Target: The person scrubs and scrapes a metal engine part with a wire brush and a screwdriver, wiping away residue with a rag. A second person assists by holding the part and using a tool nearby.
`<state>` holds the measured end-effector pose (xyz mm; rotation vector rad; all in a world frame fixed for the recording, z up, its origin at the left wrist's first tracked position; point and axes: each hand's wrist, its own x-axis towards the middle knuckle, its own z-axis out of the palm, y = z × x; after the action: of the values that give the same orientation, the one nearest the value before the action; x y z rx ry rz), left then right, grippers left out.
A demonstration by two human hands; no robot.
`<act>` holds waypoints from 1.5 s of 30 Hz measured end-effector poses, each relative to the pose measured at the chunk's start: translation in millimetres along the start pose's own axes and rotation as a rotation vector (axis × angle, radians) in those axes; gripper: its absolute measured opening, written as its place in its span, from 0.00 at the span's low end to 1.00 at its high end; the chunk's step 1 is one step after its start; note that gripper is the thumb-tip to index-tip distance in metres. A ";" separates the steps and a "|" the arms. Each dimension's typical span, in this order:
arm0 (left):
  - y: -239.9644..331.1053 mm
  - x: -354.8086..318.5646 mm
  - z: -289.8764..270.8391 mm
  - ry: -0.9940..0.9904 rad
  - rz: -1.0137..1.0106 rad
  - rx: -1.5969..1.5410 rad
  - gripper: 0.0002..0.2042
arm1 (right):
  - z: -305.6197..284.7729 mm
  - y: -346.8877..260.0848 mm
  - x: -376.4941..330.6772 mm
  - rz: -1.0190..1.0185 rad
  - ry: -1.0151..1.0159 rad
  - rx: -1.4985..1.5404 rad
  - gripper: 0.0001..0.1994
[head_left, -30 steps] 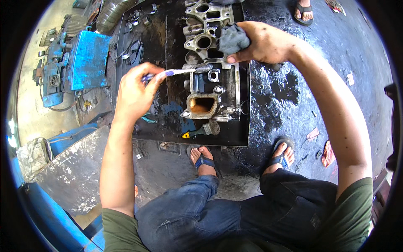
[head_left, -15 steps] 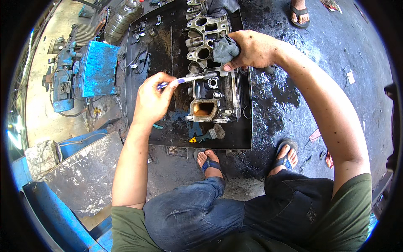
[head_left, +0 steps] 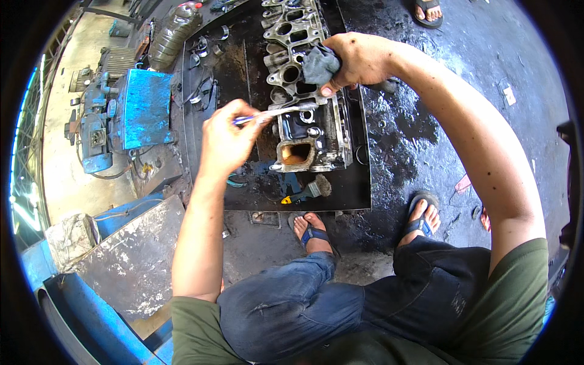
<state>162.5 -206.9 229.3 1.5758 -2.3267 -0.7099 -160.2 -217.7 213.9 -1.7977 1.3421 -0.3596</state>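
Note:
A long metal engine cylinder head (head_left: 336,137) with several round and square ports lies on a dark metal tray. My left hand (head_left: 226,139) is closed around a toothbrush (head_left: 275,113) with a white and blue-purple handle. The brush's dirty bristle end is over the cylinder head, beside a small round fitting (head_left: 307,115). My right hand (head_left: 360,59) grips a crumpled grey rag (head_left: 320,66) and rests on the right side of the cylinder head, its thumb near a square port. The rag covers part of the ports.
A paintbrush (head_left: 310,190) with a yellow-tipped handle lies on the tray (head_left: 255,201) below the cylinder head. Curved bearing shells (head_left: 194,59) sit at the tray's far left. A blue machine (head_left: 143,109) stands left; another person's sandaled foot (head_left: 429,12) is at the far right.
The toothbrush and my left hand have moved slightly right across the cylinder head. My right hand still holds the rag in about the same place. The whole view has shifted a little.

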 end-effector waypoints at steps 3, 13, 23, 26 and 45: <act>6.8 12.2 -1.9 -0.004 0.022 0.084 0.16 | -0.3 -1.3 0.2 -0.043 0.004 -0.005 0.33; 32.4 50.2 -19.1 -0.012 0.364 0.230 0.19 | -2.7 -2.7 -1.7 -0.015 -0.013 0.001 0.31; 44.0 71.0 -2.0 -0.284 0.485 0.218 0.16 | -9.5 -2.8 -1.9 0.007 -0.114 0.128 0.26; 35.0 67.1 2.5 -0.276 0.319 0.177 0.17 | -9.5 0.0 -0.9 -0.028 -0.116 0.152 0.26; 51.2 79.2 -38.7 -0.197 0.612 0.353 0.15 | -6.0 3.9 1.4 -0.057 -0.048 0.067 0.25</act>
<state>108.5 -274.3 283.4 0.8182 -2.9826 -0.3270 -166.2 -221.9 214.2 -1.7807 1.2343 -0.3853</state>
